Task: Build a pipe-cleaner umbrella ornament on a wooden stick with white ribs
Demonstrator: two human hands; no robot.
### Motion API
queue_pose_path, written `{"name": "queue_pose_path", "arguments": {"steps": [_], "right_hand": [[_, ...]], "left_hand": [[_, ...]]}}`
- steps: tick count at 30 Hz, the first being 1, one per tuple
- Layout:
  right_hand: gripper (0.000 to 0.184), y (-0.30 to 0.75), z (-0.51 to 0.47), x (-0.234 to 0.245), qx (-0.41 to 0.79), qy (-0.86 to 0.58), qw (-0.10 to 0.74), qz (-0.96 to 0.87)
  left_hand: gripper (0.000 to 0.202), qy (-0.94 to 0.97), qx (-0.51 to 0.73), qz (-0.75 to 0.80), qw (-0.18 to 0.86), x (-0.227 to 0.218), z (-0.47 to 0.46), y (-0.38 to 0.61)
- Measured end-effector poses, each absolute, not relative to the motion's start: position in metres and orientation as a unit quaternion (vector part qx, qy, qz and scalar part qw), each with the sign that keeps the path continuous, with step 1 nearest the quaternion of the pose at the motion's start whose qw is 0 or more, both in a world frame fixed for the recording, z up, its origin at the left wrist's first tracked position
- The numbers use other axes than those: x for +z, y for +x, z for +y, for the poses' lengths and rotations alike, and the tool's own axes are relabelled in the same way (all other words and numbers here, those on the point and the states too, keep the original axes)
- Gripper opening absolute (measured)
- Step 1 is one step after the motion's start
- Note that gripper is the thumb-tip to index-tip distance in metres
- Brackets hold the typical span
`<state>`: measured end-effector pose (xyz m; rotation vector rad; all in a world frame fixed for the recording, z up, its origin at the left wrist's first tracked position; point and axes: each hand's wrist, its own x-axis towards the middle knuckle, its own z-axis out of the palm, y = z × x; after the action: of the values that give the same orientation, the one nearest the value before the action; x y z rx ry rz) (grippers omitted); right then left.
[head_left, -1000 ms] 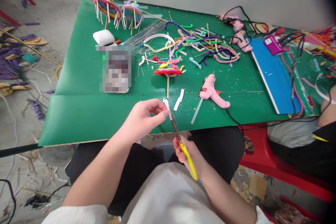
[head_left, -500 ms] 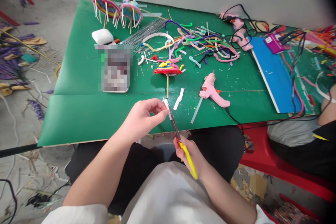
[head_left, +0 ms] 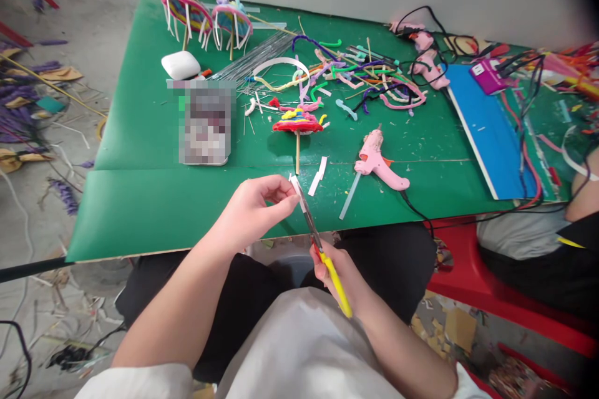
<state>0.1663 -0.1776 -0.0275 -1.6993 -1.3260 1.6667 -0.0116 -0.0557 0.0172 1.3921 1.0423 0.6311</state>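
Observation:
My left hand (head_left: 255,212) pinches a small white strip (head_left: 296,184) between thumb and fingertips, just above the front edge of the green table (head_left: 140,199). My right hand (head_left: 339,274) grips yellow-and-red-handled scissors (head_left: 322,249), whose blades point up to the strip and meet it. Just beyond stands a small umbrella-like craft (head_left: 298,126) of red, yellow and blue pipe cleaners on a wooden stick. Two cut white strips (head_left: 318,176) lie beside its stick.
A pink glue gun (head_left: 378,163) with a clear glue stick lies right of the strips. Farther back are loose pipe cleaners (head_left: 355,78), two finished crafts (head_left: 206,15), a white case (head_left: 180,65), a blurred flat device (head_left: 206,121) and a blue board (head_left: 491,131). Another person sits at the right edge (head_left: 580,199).

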Motion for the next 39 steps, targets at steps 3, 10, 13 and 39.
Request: {"name": "queue_pose_path", "arguments": {"steps": [3,10,13,39], "right_hand": [[0.044,0.166,-0.178,-0.028,0.594,-0.616,0.206,-0.475],[0.030,0.167,-0.180,-0.033,0.580,-0.628,0.213,-0.473],[0.021,0.167,-0.182,-0.037,0.577,-0.631,0.217,-0.471],[0.018,0.170,-0.186,-0.049,0.506,-0.656,0.185,-0.528]], "left_hand": [[0.019,0.599,0.270,0.440,0.612,0.017,-0.056,-0.013],[0.022,0.615,0.261,0.437,0.602,0.014,-0.056,-0.015],[0.021,0.601,0.281,0.447,0.601,0.013,-0.056,-0.014],[0.010,0.566,0.297,0.471,0.608,0.009,-0.059,-0.013]]}}
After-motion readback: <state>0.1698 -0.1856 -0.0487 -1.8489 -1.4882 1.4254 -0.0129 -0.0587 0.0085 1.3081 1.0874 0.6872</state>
